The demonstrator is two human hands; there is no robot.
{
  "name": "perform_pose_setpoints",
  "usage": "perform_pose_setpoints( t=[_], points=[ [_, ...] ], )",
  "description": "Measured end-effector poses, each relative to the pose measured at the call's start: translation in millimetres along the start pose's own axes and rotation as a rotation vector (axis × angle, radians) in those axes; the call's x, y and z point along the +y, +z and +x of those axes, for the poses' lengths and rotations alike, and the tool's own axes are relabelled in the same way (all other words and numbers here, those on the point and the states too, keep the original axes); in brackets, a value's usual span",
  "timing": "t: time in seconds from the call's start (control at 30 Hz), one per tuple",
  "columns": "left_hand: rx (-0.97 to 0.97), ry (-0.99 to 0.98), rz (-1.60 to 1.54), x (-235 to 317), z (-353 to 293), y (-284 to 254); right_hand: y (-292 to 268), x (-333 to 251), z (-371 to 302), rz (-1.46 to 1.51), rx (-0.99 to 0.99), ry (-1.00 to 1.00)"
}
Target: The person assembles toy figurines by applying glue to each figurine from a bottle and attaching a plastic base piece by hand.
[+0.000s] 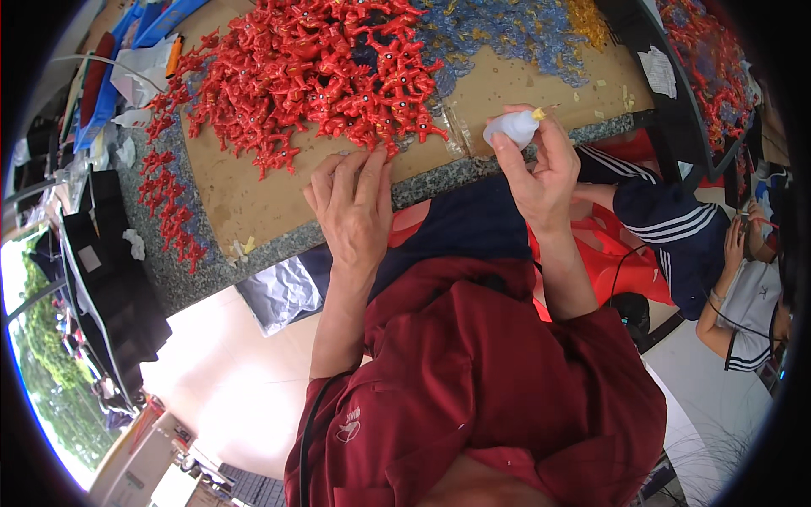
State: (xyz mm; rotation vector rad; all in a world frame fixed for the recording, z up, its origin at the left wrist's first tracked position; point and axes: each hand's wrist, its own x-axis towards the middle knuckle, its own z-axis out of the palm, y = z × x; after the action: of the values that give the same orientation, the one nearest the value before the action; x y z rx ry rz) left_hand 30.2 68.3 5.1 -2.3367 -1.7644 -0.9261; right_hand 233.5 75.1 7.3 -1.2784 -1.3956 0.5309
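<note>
My right hand [541, 173] is wrapped round a small white squeeze bottle [514, 128] with a yellow nozzle and a thin tip pointing right. It is raised by the table's front edge. Lying on the cardboard at the near edge of a heap of red plastic figures [287, 76], my left hand [351, 203] has its fingers stretched forward. Their tips reach the nearest red figures, and nothing shows in its grasp. Many of the figures have small eye-like dots. Under the left palm the view is hidden.
Clear bluish pieces [507, 34] and yellow pieces [587, 21] are heaped at the back right. More red figures [169, 203] lie along the left stone edge. A black tray [710, 160] holds red parts on the right. A person in a navy striped shirt [667, 220] sits close by.
</note>
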Motion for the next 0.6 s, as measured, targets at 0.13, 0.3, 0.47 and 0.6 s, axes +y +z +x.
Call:
perform_pose_setpoints(
  t=[0.13,0.3,0.47,0.6],
  points=[
    [-0.031,-0.046,-0.031,7.0,1.2,-6.1,2.6,-3.5,-3.1,0.019,-0.023,-0.015],
    [-0.097,-0.07,0.062,16.3,1.1,-9.4,10.2,-14.5,-6.9,0.008,-0.065,-0.003],
    [-0.018,-0.089,-0.007,16.0,-0.1,-16.3,9.5,-15.5,-15.8,0.043,-0.135,0.066],
    [-0.064,-0.365,-0.54,31.4,-10.4,-34.7,16.4,-38.3,-21.7,0.232,-0.178,0.257]
  ],
)
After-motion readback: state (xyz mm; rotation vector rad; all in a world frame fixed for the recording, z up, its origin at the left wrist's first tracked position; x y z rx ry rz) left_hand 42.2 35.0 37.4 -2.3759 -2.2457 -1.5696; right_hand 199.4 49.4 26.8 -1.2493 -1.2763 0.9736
